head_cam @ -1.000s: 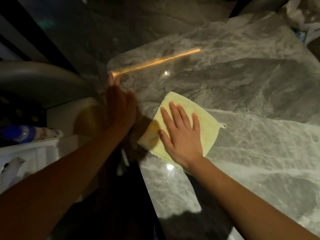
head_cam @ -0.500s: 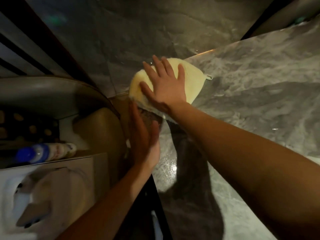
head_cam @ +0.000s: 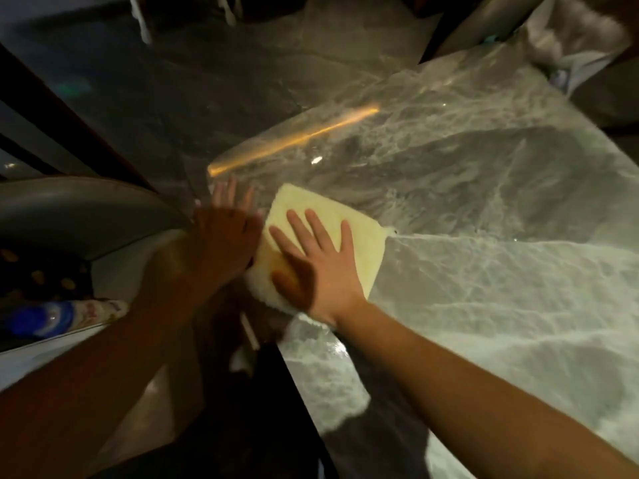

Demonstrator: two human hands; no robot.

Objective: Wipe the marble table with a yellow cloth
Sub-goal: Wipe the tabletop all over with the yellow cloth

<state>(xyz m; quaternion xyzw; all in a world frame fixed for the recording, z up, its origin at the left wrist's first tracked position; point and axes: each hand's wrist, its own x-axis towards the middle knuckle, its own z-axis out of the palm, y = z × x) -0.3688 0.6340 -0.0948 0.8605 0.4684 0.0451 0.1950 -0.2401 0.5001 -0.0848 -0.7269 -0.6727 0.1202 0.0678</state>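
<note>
Yellow cloth [head_cam: 332, 236] is seen spread flat near the left edge of the marble table [head_cam: 484, 271], close to the table's near-left corner region, with its long axis running from the near left to the far right and one corner pointing away toward the far edge; a small loop or tag is visible at its right-hand corner. Nearest the camera, two bare forearms are extended forward, the right one crossing the pale, veined stone from the lower right. The right hand [head_cam: 320, 271] is laid palm-down on the cloth, its fingers [head_cam: 345, 236] stretched straight and slightly fanned, pressed flat rather than curled around the fabric, with the thumb resting on the shaded near-left part of the cloth. Just beside it, the left hand [head_cam: 224, 233] is held at the table's left edge, its side touching or nearly touching the cloth's left border; its fingers are extended and kept together, nothing being gripped, though shadow makes exact contact hard to judge. To the left, below table level, a bottle with a blue cap [head_cam: 52, 318] is seen lying in dim light. Farther on, an orange streak of reflected light [head_cam: 294, 138] is laid across the far part of the glossy surface, beyond both hands.
</note>
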